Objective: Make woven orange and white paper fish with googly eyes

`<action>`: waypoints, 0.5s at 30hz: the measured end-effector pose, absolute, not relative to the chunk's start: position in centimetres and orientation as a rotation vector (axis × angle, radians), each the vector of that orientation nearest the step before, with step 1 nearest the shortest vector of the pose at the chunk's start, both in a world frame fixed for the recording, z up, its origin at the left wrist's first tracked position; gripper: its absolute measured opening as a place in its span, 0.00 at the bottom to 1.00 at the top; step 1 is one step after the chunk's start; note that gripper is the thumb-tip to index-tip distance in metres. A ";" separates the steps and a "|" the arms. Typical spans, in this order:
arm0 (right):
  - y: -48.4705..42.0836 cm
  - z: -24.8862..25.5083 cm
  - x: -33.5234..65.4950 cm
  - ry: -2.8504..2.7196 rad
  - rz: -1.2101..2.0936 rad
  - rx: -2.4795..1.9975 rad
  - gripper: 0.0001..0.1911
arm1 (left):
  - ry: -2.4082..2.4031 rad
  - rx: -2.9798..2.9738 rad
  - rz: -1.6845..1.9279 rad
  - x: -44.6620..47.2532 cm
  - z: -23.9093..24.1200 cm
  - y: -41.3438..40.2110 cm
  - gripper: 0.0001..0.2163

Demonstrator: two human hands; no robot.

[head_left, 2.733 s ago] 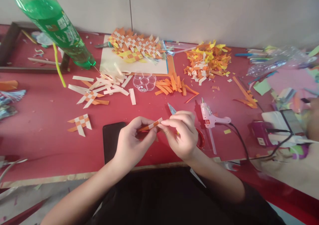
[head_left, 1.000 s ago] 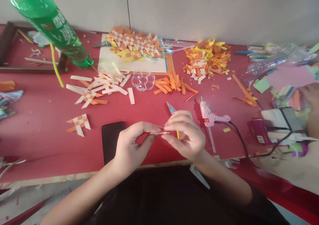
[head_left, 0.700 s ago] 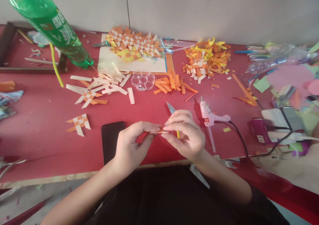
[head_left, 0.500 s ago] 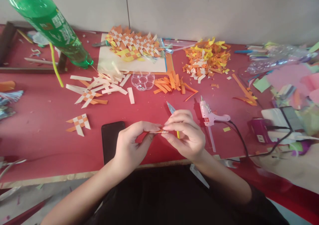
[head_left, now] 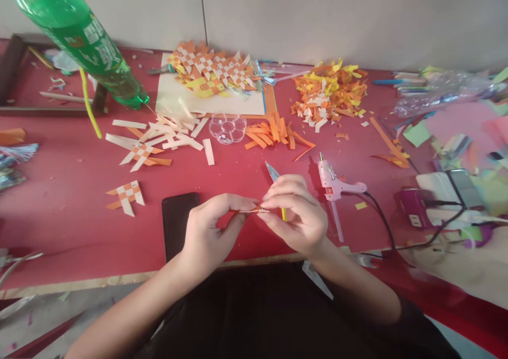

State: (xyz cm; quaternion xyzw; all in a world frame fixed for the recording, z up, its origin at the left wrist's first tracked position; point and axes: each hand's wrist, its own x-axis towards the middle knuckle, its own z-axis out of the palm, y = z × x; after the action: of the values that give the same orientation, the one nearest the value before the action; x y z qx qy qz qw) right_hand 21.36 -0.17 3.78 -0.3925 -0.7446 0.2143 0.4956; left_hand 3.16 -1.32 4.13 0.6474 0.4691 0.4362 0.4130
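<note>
Above the near edge of the red table [head_left: 59,232], my left hand [head_left: 210,232] and my right hand [head_left: 296,216] pinch the two ends of a small woven piece of orange and white paper strips [head_left: 254,210]. The piece is held flat, so I see it edge-on. Both hands have their fingers closed on it. A pair of scissors [head_left: 273,172] lies just behind my right hand, partly hidden by it. A black phone [head_left: 177,218] lies under my left wrist.
A pink glue gun [head_left: 335,187] with a black cord lies right of my hands. White strips [head_left: 166,136], orange strips [head_left: 273,134], a clear flower-shaped dish [head_left: 227,127], finished woven pieces [head_left: 210,73], paper scraps [head_left: 329,94] and a tilted green bottle [head_left: 83,36] lie farther back.
The woven piece has been turned from a slanted, face-up hold to a flat, edge-on hold. In the last second my hands have barely moved.
</note>
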 end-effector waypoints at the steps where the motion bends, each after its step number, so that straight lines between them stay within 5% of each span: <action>1: -0.2 3.8 21.4 -1.801 0.526 -0.949 0.10 | 1.181 1.632 1.096 3.2 4.1 -1.3 0.08; 15: -0.2 3.3 21.6 -1.783 0.537 -0.947 0.13 | 1.174 1.501 1.067 3.4 4.1 -1.5 0.05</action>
State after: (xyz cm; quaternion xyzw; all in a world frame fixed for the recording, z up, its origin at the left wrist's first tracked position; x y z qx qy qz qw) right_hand 21.55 -0.17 3.33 -0.3918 -0.7380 0.2223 0.5024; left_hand 3.38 -1.51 4.09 0.6101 0.4772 0.4335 0.4606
